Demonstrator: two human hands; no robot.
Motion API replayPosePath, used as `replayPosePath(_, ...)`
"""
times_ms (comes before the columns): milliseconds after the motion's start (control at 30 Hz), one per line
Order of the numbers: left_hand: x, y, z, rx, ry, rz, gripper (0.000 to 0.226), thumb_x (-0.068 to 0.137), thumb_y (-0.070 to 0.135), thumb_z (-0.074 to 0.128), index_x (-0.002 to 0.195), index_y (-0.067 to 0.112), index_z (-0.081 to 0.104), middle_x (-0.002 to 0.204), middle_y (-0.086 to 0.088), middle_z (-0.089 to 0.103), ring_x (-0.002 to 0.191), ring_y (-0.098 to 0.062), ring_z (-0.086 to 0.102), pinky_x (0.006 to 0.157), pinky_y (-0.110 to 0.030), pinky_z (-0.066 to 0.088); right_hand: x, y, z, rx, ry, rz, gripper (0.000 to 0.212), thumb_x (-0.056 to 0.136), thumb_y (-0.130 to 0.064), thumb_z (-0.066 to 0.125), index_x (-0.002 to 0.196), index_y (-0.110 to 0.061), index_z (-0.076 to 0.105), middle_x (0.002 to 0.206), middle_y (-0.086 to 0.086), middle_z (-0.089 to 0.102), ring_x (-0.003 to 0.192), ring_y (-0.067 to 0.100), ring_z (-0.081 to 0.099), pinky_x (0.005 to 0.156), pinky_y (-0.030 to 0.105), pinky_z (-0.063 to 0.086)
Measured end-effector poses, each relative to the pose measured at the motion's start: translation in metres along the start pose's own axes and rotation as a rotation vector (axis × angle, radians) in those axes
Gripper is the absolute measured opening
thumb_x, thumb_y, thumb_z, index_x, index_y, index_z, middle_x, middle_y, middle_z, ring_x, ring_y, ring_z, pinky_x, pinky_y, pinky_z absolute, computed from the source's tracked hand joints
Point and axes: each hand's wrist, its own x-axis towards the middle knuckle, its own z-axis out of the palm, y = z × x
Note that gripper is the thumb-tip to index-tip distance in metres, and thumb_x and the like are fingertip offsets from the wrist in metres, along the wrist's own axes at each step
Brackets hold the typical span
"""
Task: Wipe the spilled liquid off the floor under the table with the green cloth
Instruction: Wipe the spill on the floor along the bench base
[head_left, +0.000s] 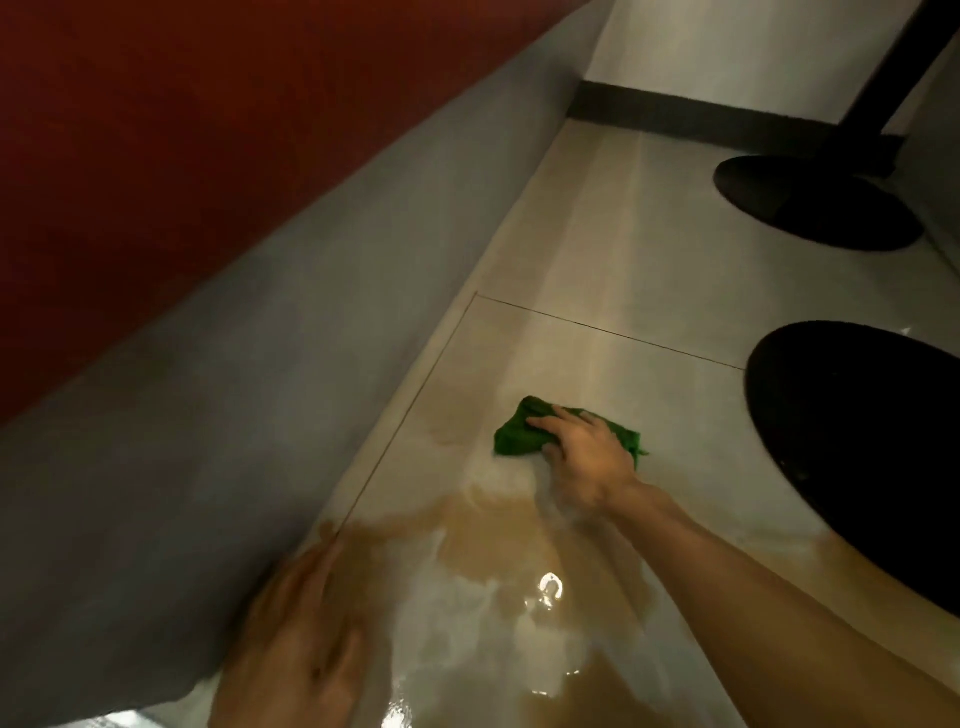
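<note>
Green cloth (511, 439) sits bunched under the right hand (582, 457), whose fingers curl over it and press it to the floor (597, 249). Its long axis runs crosswise to the forearm. The left hand (301, 639), blurred, seems to lie flat with fingers spread on the wet tile, holding nothing. Most of the brown spilled liquid (498, 540) lies behind the cloth, toward the person and between the hands, so the next stroke likely pulls back. A black table base (857, 452) stands to the right.
</note>
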Motion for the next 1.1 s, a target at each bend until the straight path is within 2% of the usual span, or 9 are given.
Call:
replayPosePath(67, -0.021, -0.009, -0.003, 0.033, 0.005, -0.052, 0.067, 0.086, 0.054, 0.036, 0.124, 0.004, 0.06, 0.129, -0.012, 0.059, 0.113, -0.028, 0.052, 0.103, -0.019, 0.026, 0.015, -0.023, 0.008, -0.021, -0.03, -0.093, 0.042, 0.1, -0.029, 0.041, 0.141, -0.04, 0.04, 0.157, -0.004, 0.026, 0.144, 0.028, 0.02, 0.117, 0.049, 0.019)
replayPosePath(133, -0.035, -0.018, 0.002, 0.125, -0.039, -0.085, 0.065, 0.091, 0.05, 0.033, 0.122, -0.002, 0.057, 0.126, -0.019, 0.058, 0.112, -0.036, 0.054, 0.102, -0.023, 0.028, 0.021, -0.049, 0.02, -0.022, -0.046, -0.164, 0.04, 0.1, -0.032, 0.039, 0.139, -0.041, 0.043, 0.157, -0.005, 0.026, 0.144, 0.029, 0.02, 0.117, 0.049, 0.018)
replayPosePath(267, -0.044, -0.03, 0.015, 0.217, -0.148, -0.154, 0.061, 0.071, 0.034, 0.048, 0.115, -0.006, 0.062, 0.124, -0.028, 0.057, 0.108, -0.042, 0.059, 0.093, -0.04, 0.038, 0.015, -0.1, 0.04, -0.018, -0.081, -0.247, 0.04, 0.1, -0.034, 0.039, 0.139, -0.041, 0.043, 0.158, -0.005, 0.023, 0.145, 0.031, 0.016, 0.117, 0.052, 0.014)
replayPosePath(433, -0.043, -0.034, 0.003, 0.254, -0.145, -0.177, 0.062, 0.07, 0.033, 0.046, 0.113, -0.007, 0.064, 0.125, -0.028, 0.057, 0.105, -0.043, 0.062, 0.089, -0.037, 0.036, -0.012, -0.148, 0.058, -0.047, -0.143, -0.31, 0.043, 0.099, -0.032, 0.038, 0.142, -0.038, 0.039, 0.159, -0.007, 0.017, 0.147, 0.031, 0.009, 0.117, 0.056, 0.005)
replayPosePath(567, -0.043, -0.036, 0.0, 0.234, -0.169, -0.162, 0.064, 0.068, 0.035, 0.046, 0.116, -0.004, 0.064, 0.13, -0.022, 0.056, 0.111, -0.038, 0.06, 0.088, -0.037, 0.038, -0.034, -0.146, 0.064, -0.062, -0.155, -0.387, 0.043, 0.099, -0.034, 0.037, 0.142, -0.04, 0.037, 0.16, -0.008, 0.015, 0.147, 0.031, 0.006, 0.117, 0.056, 0.002)
replayPosePath(733, -0.046, -0.045, 0.0, 0.237, -0.218, -0.137, 0.069, 0.073, 0.04, 0.045, 0.128, 0.001, 0.057, 0.137, -0.015, 0.052, 0.121, -0.03, 0.054, 0.095, -0.033, 0.035, -0.062, -0.137, 0.068, -0.16, -0.28, -0.569, 0.041, 0.102, -0.037, 0.032, 0.142, -0.047, 0.033, 0.16, -0.013, 0.009, 0.148, 0.025, -0.001, 0.119, 0.052, -0.001)
replayPosePath(833, -0.048, -0.042, -0.002, 0.244, -0.226, -0.131, 0.069, 0.074, 0.044, 0.043, 0.126, 0.002, 0.059, 0.135, -0.012, 0.055, 0.122, -0.023, 0.047, 0.091, -0.035, 0.047, -0.05, -0.127, 0.061, -0.227, -0.293, -0.647, 0.042, 0.101, -0.04, 0.034, 0.142, -0.049, 0.032, 0.159, -0.014, 0.013, 0.148, 0.022, 0.005, 0.119, 0.049, 0.007)
replayPosePath(967, -0.044, -0.041, -0.004, 0.225, -0.198, -0.146, 0.065, 0.076, 0.044, 0.043, 0.12, 0.0, 0.063, 0.131, -0.014, 0.058, 0.118, -0.021, 0.044, 0.08, -0.041, 0.053, -0.022, -0.126, 0.052, -0.147, -0.201, -0.512, 0.042, 0.097, -0.039, 0.043, 0.138, -0.05, 0.039, 0.158, -0.011, 0.021, 0.146, 0.023, 0.013, 0.118, 0.05, 0.013)
replayPosePath(1100, -0.046, -0.042, -0.004, 0.253, -0.231, -0.137, 0.064, 0.078, 0.044, 0.042, 0.121, 0.003, 0.063, 0.132, -0.011, 0.058, 0.118, -0.023, 0.054, 0.082, -0.038, 0.052, -0.036, -0.142, 0.062, -0.109, -0.2, -0.438, 0.04, 0.098, -0.039, 0.042, 0.137, -0.048, 0.04, 0.159, -0.009, 0.018, 0.148, 0.026, 0.006, 0.118, 0.056, 0.003)
